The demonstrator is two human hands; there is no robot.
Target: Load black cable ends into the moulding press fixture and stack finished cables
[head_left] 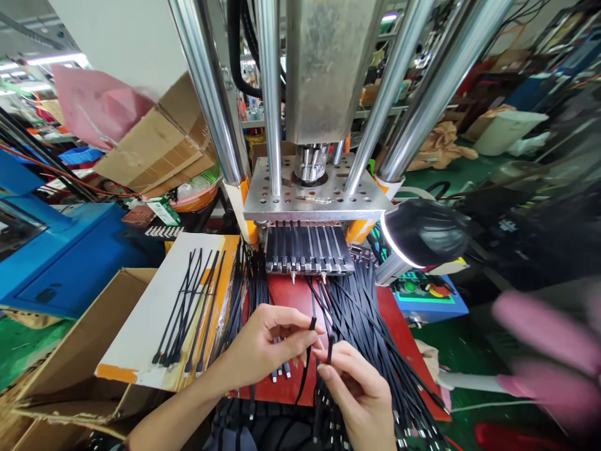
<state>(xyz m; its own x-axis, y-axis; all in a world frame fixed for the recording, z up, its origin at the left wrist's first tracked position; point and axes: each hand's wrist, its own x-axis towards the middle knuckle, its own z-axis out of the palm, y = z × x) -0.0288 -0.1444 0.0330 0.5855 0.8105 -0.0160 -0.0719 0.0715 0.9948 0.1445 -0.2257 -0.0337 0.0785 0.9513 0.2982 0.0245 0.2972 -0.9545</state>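
Observation:
My left hand (270,344) pinches a flat black cable (305,369) between thumb and fingertips, its length hanging below the fingers. Close beside it, my right hand (357,385) has its thumb and fingers closed on another black cable (330,343). Both hands hover over a red work surface (291,291), in front of a press. Under the press plate (314,203) sits a slotted fixture block (310,250) with several black cables lying in its grooves. A thick bundle of black cables (370,326) spreads to the right. Some connector ends (280,369) show beneath my left hand.
At left, a white board (136,313) carrying several cables rests over an open cardboard box (89,351). A black round lamp (422,232) and a control box (425,294) stand right. Steel columns (213,94) flank the press. Something pink (549,338) blurs at far right.

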